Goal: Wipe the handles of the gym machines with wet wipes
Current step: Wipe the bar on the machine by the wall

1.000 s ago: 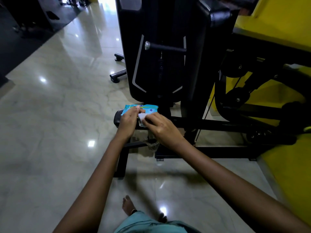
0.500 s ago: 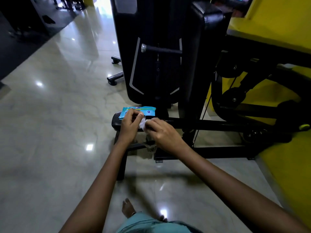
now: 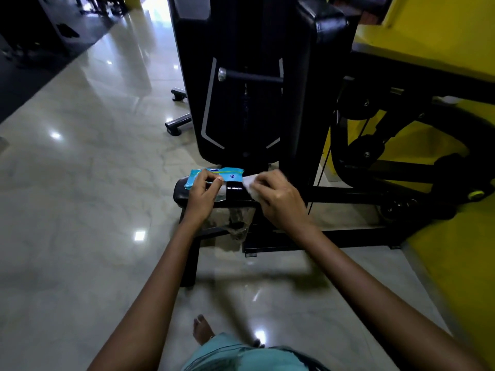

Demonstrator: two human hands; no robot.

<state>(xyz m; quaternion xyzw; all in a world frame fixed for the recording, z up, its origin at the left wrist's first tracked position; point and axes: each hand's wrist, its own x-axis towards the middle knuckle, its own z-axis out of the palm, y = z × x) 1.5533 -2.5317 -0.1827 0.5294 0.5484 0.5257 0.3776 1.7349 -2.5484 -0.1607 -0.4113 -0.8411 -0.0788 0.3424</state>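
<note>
Glossy marble floor (image 3: 80,210) with light reflections; yellow wall (image 3: 442,20) at right; dark mat (image 3: 32,70) at far left; crumpled clear plastic (image 3: 239,219) beneath the pad.

Blue wet-wipe pack (image 3: 217,175) lying flat on black padded surface (image 3: 235,195) at base of gym machine, long side across view, near edge under fingers of left hand (image 3: 203,194). White wipe (image 3: 250,183) just right of pack, crumpled, partly blurred, pinched in right hand (image 3: 278,200). Black bar handle (image 3: 250,76) w/ chrome end cap, horizontal, higher up on machine.
</note>
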